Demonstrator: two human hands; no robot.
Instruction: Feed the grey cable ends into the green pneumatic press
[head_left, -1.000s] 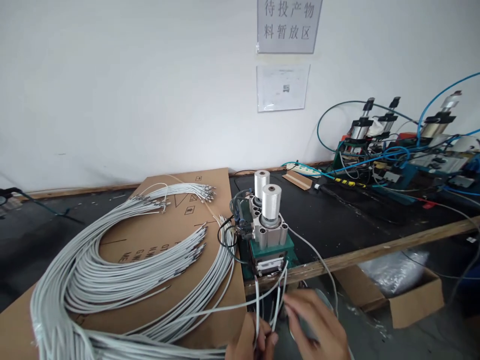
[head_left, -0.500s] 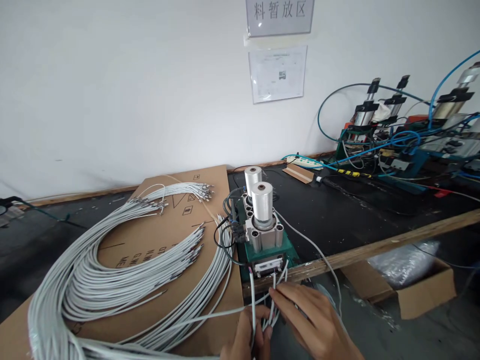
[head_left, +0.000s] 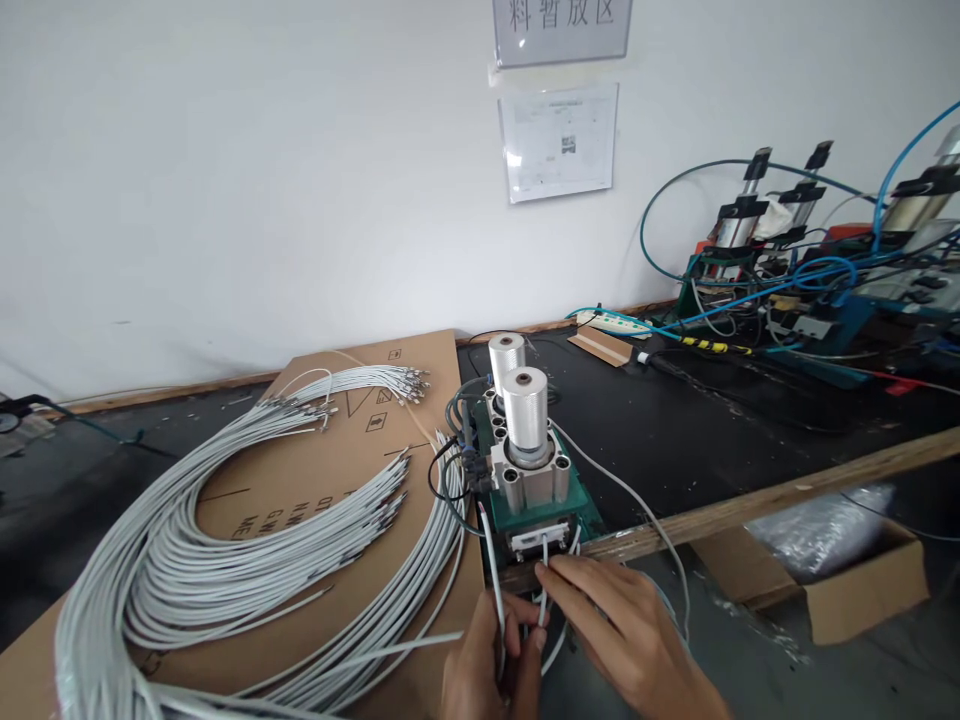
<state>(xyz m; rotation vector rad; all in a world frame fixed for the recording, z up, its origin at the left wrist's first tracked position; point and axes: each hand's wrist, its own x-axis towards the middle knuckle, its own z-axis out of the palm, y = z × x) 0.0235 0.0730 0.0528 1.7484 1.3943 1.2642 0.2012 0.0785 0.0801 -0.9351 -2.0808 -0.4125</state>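
Note:
A white cable [head_left: 544, 580] stands upright at the front slot of a small pneumatic press [head_left: 534, 478] with a knurled silver cylinder on top. Thumb and fingertips of my right hand [head_left: 626, 625] pinch this cable just below the slot. Lower down, my left hand [head_left: 495, 655] is closed around white cables. One of them, a second white cable [head_left: 493, 565], sticks up from it left of the press, its tip free. Another cable end [head_left: 420, 643] points out near my left hand over the cardboard. Part of the grip is hidden behind the fingers.
A big bundle of white cables [head_left: 112, 560] curves over a flat cardboard sheet [head_left: 225, 510] on the left. Pneumatic machines [head_left: 750, 230] with blue hoses stand at the back right. An open carton [head_left: 862, 600] with clear plastic lies below the wooden table edge [head_left: 720, 515].
The left cable's tip has moved up and left, away from the press front. The pinched cable reaches higher at the slot. The cable crossing the cardboard now shows a free end.

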